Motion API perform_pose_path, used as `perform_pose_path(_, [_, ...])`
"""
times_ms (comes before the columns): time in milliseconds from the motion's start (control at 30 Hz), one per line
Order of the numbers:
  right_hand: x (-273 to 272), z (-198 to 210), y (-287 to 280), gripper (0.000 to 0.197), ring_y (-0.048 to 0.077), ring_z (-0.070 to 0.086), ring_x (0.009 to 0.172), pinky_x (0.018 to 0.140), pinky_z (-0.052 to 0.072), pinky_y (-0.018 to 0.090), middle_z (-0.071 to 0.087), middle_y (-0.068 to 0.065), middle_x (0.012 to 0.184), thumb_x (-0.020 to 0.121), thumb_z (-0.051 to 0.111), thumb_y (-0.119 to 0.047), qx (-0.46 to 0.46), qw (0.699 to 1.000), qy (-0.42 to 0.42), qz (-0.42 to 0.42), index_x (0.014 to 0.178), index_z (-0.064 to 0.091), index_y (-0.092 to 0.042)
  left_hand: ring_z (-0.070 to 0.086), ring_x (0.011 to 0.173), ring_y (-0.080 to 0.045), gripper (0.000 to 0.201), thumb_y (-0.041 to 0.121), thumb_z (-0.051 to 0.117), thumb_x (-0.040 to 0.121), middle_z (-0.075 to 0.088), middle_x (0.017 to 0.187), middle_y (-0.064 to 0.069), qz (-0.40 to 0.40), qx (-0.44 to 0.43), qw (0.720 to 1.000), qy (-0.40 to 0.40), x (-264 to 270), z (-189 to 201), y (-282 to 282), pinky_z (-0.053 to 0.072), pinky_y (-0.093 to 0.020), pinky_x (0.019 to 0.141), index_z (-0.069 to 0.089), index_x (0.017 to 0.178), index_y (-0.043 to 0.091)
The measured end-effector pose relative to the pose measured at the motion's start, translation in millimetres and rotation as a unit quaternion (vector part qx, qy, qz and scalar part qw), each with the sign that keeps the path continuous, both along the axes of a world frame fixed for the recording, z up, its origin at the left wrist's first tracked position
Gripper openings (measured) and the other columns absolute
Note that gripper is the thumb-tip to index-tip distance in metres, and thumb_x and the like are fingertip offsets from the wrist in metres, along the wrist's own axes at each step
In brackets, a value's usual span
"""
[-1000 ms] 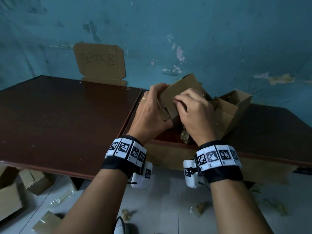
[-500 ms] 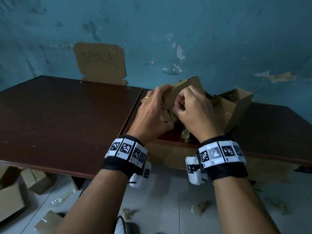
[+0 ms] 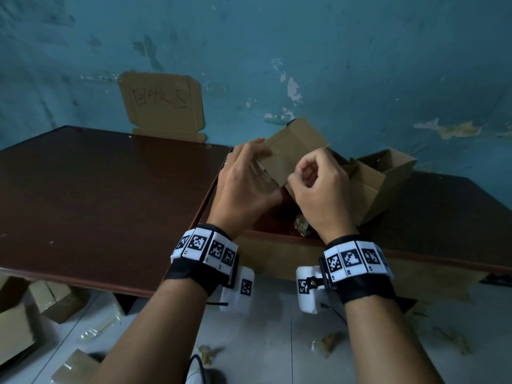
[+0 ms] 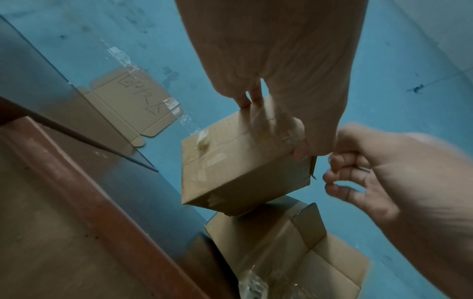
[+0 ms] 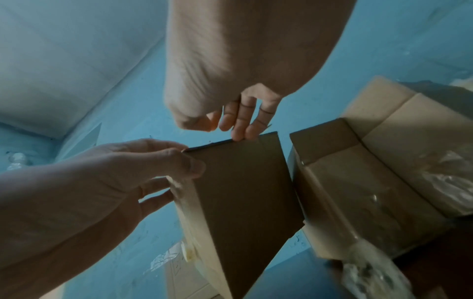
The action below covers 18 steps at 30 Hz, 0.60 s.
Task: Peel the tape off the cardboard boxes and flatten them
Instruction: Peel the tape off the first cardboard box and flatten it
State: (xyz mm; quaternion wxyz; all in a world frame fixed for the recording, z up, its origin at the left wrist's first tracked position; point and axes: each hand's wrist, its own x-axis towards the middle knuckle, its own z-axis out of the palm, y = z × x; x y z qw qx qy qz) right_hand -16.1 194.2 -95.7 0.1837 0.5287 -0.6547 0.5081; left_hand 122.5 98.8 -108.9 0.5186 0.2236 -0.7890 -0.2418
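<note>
We hold a small cardboard box (image 3: 291,153) in the air over the gap between the two dark benches (image 3: 105,195), tilted with its long axis running up and to the right. Just right of it an open box (image 3: 388,187) sits on the far bench, crumpled tape (image 3: 302,227) near its foot. A cardboard sign (image 3: 163,106) leans on the blue wall. Our left hand (image 3: 246,187) grips the box's left end; our right hand's (image 3: 321,189) fingers (image 5: 240,125) curl at its near edge, whether pinching tape we cannot tell.
</note>
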Motion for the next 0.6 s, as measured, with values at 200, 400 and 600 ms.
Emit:
perform_pose_path(200, [4,-6,-6,0.016,0.009,0.064,0.077,0.068,0.058,0.035,0.065,-0.003,0.087,0.098,0.069,-0.03,0.026,0.995,-0.094,-0.02,0.104,0.061,-0.018,0.058,0.125,-0.015,0.058,0.038,0.083,0.065,0.06,0.132,0.013,0.02,0.069,0.997,0.026,3,-1,1,0.05,-0.048,0.106,0.062,0.119,0.033])
perform_pose_path(400, [17,-14,-20,0.05,0.018,0.058,0.126,0.101,0.051,0.031,0.056,0.005,0.14,0.106,0.057,-0.044,0.123,0.958,-0.258,0.032,0.143,0.049,-0.012,0.054,0.125,-0.015,0.06,0.029,0.089,0.07,0.054,0.129,0.013,0.034,0.126,0.991,0.015,-2,-9,-2,0.047,-0.027,0.104,0.06,0.122,0.033])
perform_pose_path(600, [20,-19,-24,0.055,0.02,0.046,0.142,0.116,0.042,0.037,0.044,0.006,0.157,0.108,0.054,-0.043,0.127,0.948,-0.285,0.056,0.153,0.041,-0.015,0.048,0.124,-0.007,0.05,0.026,0.091,0.071,0.05,0.134,0.011,0.045,0.149,0.988,0.002,-2,-13,-7,0.033,-0.009,0.093,0.063,0.112,0.033])
